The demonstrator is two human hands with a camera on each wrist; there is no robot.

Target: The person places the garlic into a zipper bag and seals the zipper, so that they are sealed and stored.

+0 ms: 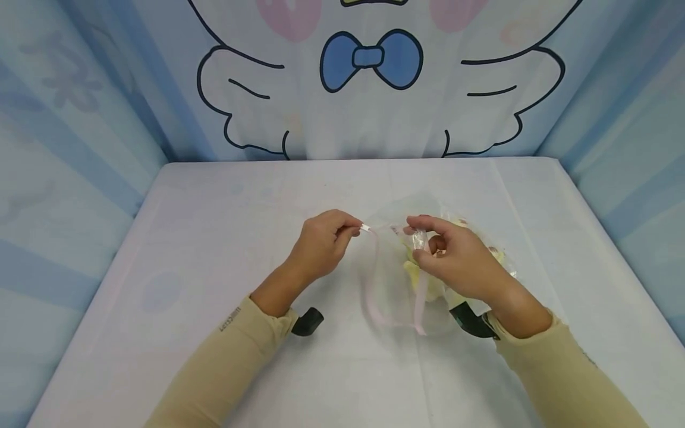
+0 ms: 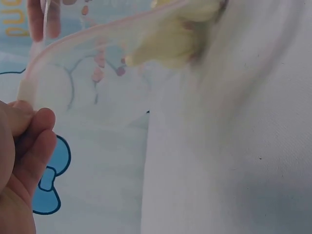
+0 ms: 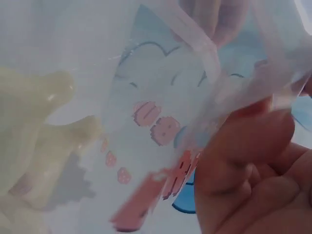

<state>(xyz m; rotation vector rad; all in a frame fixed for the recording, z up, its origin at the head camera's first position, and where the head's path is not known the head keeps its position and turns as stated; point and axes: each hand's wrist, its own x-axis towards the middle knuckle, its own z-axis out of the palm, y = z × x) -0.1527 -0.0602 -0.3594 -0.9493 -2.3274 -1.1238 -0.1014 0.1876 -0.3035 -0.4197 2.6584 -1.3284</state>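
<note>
A clear plastic bag (image 1: 398, 285) with a pink strip (image 1: 371, 291) along its edge hangs between my hands. My left hand (image 1: 326, 241) pinches one end of that strip between thumb and fingertips, where a small white piece shows. My right hand (image 1: 460, 255) holds a crinkled part of the bag between thumb and index finger. Small pink and red prints (image 3: 165, 130) mark the plastic in the right wrist view. A pale yellow object (image 1: 425, 285) with rounded limbs shows through or beside the bag, partly behind my right hand; its kind is unclear.
A white-covered table (image 1: 214, 238) lies beneath both hands. Behind it hangs a pale curtain (image 1: 374, 119) printed with a blue bow, and blue patterned curtains (image 1: 69, 178) stand at the sides. Dark wrist-camera mounts (image 1: 307, 321) project below the sleeves.
</note>
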